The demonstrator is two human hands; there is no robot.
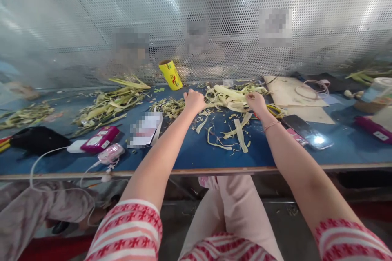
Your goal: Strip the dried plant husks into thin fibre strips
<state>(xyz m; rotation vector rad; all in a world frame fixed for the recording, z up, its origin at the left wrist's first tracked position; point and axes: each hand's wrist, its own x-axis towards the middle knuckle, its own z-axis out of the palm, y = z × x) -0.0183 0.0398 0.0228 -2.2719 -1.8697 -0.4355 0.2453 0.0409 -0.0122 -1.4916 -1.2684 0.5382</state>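
Both my arms reach far across a blue table [190, 151]. My left hand [194, 100] is curled with its fingers closed at the left edge of a heap of pale yellow-green leaf strips [228, 98]. My right hand [256, 102] rests on the right side of the same heap, fingers bent down into the strips. Whether either hand grips a strip is hidden. Loose cut strips [235, 136] lie on the table nearer to me. A smaller pile of shredded bits [168, 107] sits just left of my left hand.
A yellow roll [170, 74] stands behind the heap by a perforated metal screen [196, 24]. More leaves [107, 104] lie left. A pink case [99, 139], a pink device [110, 153] on a white cable and a blurred card [145, 129] lie front-left; a phone [306, 132] and boards [294, 91] at right.
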